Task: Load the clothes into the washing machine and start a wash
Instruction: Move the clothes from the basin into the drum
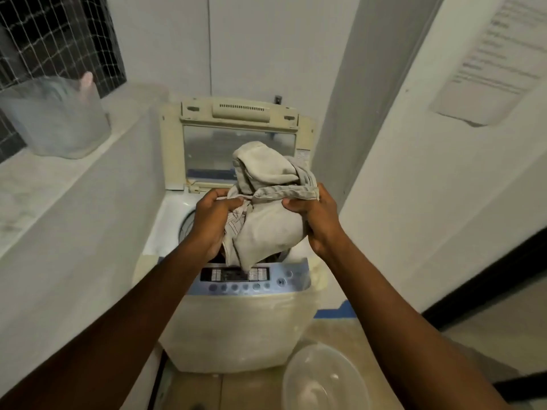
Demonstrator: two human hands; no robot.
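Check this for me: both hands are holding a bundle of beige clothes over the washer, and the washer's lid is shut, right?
Not quite. The lid is open, standing upright behind the tub, as the head view shows. The rest holds: the left hand and right hand hold the beige clothes over the washer.

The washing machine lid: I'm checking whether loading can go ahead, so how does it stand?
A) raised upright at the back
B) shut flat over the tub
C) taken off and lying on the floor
A: the lid stands upright behind the bundle of clothes, which both hands hold over the tub opening.
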